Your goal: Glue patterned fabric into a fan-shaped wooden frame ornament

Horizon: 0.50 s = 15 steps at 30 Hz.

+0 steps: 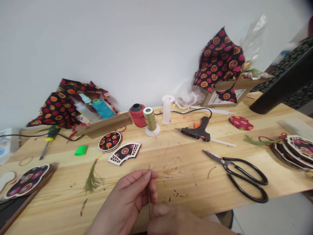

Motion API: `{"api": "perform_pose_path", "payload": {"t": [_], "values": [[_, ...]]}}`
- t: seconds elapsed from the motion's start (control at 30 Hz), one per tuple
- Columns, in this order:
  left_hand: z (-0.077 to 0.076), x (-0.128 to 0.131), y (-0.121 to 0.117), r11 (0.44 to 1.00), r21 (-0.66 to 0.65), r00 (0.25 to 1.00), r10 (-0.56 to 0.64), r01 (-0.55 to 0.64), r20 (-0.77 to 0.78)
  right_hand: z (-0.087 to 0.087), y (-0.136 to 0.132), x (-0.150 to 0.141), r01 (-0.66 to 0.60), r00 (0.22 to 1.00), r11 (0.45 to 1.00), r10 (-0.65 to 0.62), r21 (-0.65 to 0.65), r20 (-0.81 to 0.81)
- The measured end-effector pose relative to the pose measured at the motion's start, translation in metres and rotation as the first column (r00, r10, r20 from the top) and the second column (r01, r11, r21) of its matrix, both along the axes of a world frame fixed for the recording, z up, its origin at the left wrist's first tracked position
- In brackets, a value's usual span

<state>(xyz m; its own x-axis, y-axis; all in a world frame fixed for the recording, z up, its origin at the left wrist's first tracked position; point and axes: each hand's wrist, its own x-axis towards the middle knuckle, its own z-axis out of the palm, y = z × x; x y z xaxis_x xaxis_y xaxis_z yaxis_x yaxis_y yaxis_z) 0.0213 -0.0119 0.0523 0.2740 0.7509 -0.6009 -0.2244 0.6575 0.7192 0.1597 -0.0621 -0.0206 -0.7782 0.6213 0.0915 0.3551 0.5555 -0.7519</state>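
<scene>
Between thumb and fingertips, my left hand (133,189) pinches a thin upright strand of olive-gold thread (149,195) near the table's front edge. The strand runs down to my right hand (173,217), which is closed and slightly blurred; its fingers are bent around the lower part. A spool of gold thread (150,119) stands farther back on a white base. Left of my hands lie a fan-shaped ornament (125,153) with patterned cloth and a round ornament (110,141) with an olive tassel (93,178).
Black-handled scissors (236,173) and a glue gun (197,130) lie to the right. Stacked ornaments (295,151) sit at the right edge. Behind stand a red thread spool (137,115) and cardboard boxes (107,125) with cloth. A screwdriver (49,140) and green cap (80,150) lie left.
</scene>
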Motion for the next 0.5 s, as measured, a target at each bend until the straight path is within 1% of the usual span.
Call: {"api": "perform_pose_path", "payload": {"t": [0.17, 0.23, 0.3, 0.4, 0.5], "values": [[-0.003, -0.001, 0.0, 0.999, 0.009, 0.999, 0.031, -0.031, 0.011, -0.002, 0.002, 0.001, -0.081, 0.995, 0.988, 0.088, 0.135, -0.046], [-0.003, 0.0, 0.001, 0.999, -0.005, 0.998, 0.052, -0.052, 0.021, -0.002, 0.002, 0.001, -0.086, 0.993, 0.98, 0.099, 0.181, -0.061], [-0.002, 0.001, 0.001, 0.997, -0.026, 0.997, 0.07, -0.069, 0.029, 0.0, 0.004, 0.003, -0.088, 0.994, 0.977, 0.1, 0.196, -0.047], [0.0, 0.001, 0.002, 0.994, -0.03, 0.994, 0.107, -0.107, 0.009, 0.013, 0.006, 0.012, -0.086, 0.996, 0.98, 0.083, 0.178, 0.028], [0.0, -0.001, 0.002, 0.992, -0.02, 0.992, 0.12, -0.121, -0.045, 0.038, 0.005, 0.036, -0.01, 0.998, 0.991, 0.001, 0.133, 0.069]]}}
